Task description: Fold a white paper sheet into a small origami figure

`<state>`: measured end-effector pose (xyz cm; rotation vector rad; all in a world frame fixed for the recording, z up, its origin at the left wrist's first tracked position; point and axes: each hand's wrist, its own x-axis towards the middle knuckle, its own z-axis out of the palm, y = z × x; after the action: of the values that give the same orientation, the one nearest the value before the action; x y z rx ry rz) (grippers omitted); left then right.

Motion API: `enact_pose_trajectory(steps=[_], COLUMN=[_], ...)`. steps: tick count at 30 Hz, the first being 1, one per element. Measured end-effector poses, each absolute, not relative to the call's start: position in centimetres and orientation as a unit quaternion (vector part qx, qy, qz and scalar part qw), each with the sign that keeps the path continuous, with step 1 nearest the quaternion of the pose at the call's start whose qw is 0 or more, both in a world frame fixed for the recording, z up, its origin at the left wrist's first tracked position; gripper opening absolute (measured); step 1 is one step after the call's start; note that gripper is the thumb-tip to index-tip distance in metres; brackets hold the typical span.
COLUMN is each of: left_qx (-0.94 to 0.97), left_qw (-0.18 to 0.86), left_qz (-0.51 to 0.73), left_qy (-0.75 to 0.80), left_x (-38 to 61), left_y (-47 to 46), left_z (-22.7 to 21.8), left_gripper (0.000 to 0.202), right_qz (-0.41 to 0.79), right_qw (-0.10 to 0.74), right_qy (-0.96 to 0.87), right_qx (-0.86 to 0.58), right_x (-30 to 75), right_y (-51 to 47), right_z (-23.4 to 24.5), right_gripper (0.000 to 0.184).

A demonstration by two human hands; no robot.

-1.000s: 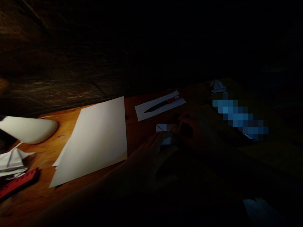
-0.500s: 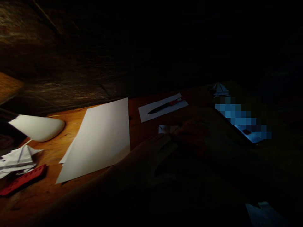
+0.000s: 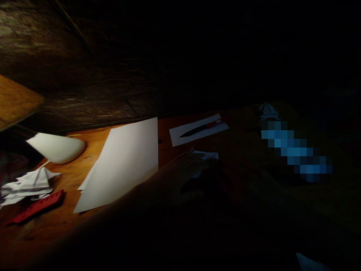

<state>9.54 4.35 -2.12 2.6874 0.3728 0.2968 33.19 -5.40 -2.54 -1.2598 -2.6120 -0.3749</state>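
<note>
Orange-brown wooden worktop (image 3: 165, 137) lies dim; a small folded white paper (image 3: 205, 155), light and easily crushed, best taken by its edges, is met by a shadowed hand (image 3: 175, 177), its fingers indiscernible.

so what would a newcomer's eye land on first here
The large white paper sheet stands out first, brightly lit on the orange-brown wooden table left of centre. Beyond it, to the right, a black-bladed, red-handled knife lies on a white paper strip. At far left, a folded white paper shape sits beside a red ruler.
</note>
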Motion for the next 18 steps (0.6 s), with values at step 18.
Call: enact_pose_trajectory(steps=[18], left_qx=[0.949], left_qw=[0.232], left_qz=[0.173], left_qy=[0.128], left_x=[9.2], left_y=[4.9], left_z=[-3.0], left_gripper=[0.031], right_qz=[0.1], right_qw=[0.144], right_qy=[-0.899], right_qx=[-0.4], right_x=[36.0], right_y=[-0.4], right_z=[-1.4], right_gripper=[0.046])
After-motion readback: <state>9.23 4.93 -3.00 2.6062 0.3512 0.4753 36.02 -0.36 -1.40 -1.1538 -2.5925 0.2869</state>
